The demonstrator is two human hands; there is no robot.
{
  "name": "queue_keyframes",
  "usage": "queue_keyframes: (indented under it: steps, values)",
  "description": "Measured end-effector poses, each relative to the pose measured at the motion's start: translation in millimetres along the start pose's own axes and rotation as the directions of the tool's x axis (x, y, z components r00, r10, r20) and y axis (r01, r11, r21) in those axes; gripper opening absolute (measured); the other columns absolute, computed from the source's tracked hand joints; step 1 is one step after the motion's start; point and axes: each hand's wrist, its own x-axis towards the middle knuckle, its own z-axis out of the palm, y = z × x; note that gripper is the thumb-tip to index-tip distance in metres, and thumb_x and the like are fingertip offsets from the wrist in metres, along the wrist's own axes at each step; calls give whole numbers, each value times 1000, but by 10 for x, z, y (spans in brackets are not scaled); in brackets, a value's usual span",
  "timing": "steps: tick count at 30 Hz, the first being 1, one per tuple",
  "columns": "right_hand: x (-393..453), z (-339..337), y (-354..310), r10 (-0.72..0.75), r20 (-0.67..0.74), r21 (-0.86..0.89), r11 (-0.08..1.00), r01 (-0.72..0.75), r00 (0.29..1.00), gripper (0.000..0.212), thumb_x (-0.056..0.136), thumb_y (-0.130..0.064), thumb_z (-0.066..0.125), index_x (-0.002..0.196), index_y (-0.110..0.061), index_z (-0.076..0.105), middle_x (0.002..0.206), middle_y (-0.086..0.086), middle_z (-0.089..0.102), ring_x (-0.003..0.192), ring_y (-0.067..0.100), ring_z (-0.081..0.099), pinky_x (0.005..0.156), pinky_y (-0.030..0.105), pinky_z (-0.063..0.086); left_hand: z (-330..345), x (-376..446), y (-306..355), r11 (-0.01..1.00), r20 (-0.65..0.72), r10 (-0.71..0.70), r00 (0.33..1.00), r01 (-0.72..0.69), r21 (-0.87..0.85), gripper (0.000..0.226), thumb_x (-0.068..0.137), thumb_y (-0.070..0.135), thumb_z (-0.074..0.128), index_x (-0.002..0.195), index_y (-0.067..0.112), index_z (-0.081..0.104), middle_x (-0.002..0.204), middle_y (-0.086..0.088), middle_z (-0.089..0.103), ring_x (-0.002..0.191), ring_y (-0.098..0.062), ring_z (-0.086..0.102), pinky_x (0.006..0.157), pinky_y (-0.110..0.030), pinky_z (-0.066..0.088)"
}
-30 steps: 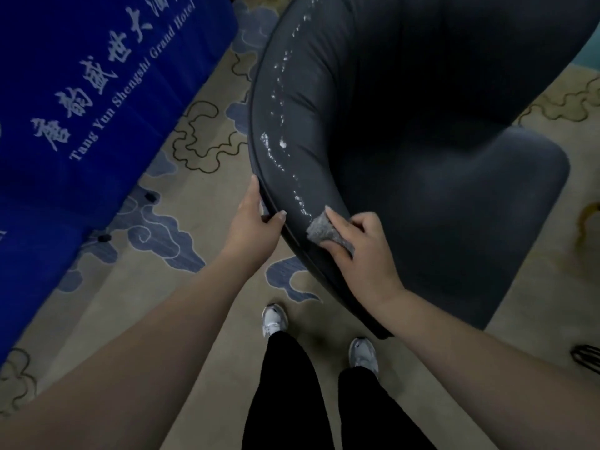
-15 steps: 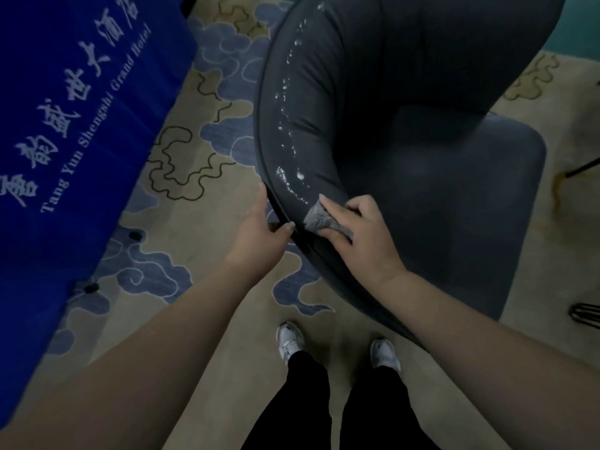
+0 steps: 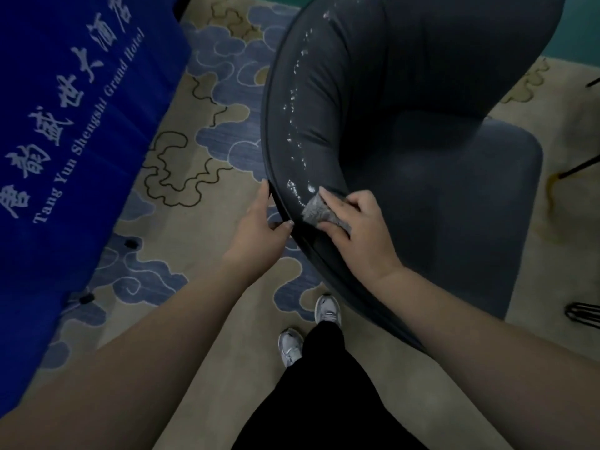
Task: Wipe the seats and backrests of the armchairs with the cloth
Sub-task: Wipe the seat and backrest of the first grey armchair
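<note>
Currently the right hand [image 3: 352,235] presses the cloth [image 3: 319,213] on the armchair [image 3: 422,141] backrest rim; the droplet trail [image 3: 297,138] runs toward 12 o'clock from its fingers; left hand [image 3: 259,228] grips the rim edge

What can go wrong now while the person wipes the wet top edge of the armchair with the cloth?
1. The grey cloth is small and bunched under the right hand, so it may only smear the long trail of droplets along the armchair rim.
2. Droplets may run down onto the patterned carpet.
3. The left hand grips the wet rim lightly and might slip.
</note>
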Motion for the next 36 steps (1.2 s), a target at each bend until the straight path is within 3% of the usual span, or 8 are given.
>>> queue_keyframes:
  steps: [4, 8, 11, 17, 21, 26, 30, 36]
  values:
    - [-284, -92, 70, -4, -3, 16, 1000, 4, 1000, 58, 80, -13, 73, 134, -18, 52, 101, 5, 41, 93, 17, 47, 92, 20, 39, -59, 80, 33, 999, -5, -46, 999, 46, -9, 72, 93, 7, 53, 146, 46, 23, 112, 40, 46, 86, -11, 68, 71, -16, 48]
    - [53, 20, -25, -61, -34, -10, 998, 60, 998, 55, 80, -11, 74, 132, -14, 55, 99, 12, 44, 92, 21, 47, 91, 26, 42, -103, 156, 73, 997, 2, -65, 998, 65, -40, 70, 94, 6, 52, 146, 44, 25, 121, 41, 45, 76, 1, 60, 65, -9, 46]
    - [405, 128, -100, -77, -25, -1, 997, 77, 997, 55, 81, -13, 73, 132, -13, 54, 99, 16, 44, 94, 26, 47, 93, 26, 40, -134, 187, 94, 999, 1, -50, 999, 50, -19, 70, 93, 7, 55, 121, 66, 30, 93, 56, 48, 91, -3, 66, 71, -5, 46]
    - [146, 29, 29, -109, -1, -8, 994, 109, 994, 58, 78, -12, 75, 132, -16, 55, 99, 10, 43, 92, 24, 48, 90, 29, 44, -143, 172, 54, 999, 55, -38, 998, 38, -5, 93, 90, -1, 53, 108, 84, 18, 100, 63, 36, 109, -8, 61, 78, -9, 48]
    - [624, 138, -83, -149, -26, -34, 988, 148, 989, 55, 78, -13, 75, 129, -17, 58, 98, 14, 45, 90, 29, 48, 90, 29, 42, -111, 176, 8, 998, 56, -20, 998, 24, -56, 83, 89, 3, 56, 133, 64, 22, 111, 53, 43, 103, -11, 66, 88, -27, 53]
    - [839, 170, -80, -144, -18, -22, 989, 144, 989, 54, 80, -14, 73, 131, -19, 56, 99, 14, 44, 93, 28, 47, 93, 27, 40, -129, 164, 73, 997, 48, -39, 998, 42, -65, 80, 90, 5, 59, 126, 64, 19, 105, 58, 39, 97, 1, 65, 77, -8, 48]
    - [380, 52, 40, -207, 11, 11, 978, 207, 978, 53, 79, -8, 73, 129, -18, 59, 95, 12, 45, 88, 24, 47, 87, 26, 42, -120, 170, 89, 995, 50, -75, 996, 78, -62, 82, 90, 7, 58, 144, 51, 16, 144, 24, 33, 112, -14, 61, 100, -36, 47]
    - [987, 174, -115, -196, 17, -22, 980, 196, 980, 48, 79, -11, 73, 125, -20, 62, 96, 8, 41, 92, 30, 47, 90, 30, 42, -88, 172, 84, 988, 35, -116, 993, 119, -101, 83, 90, 2, 58, 152, 35, 15, 142, 19, 38, 96, -13, 69, 96, -38, 51]
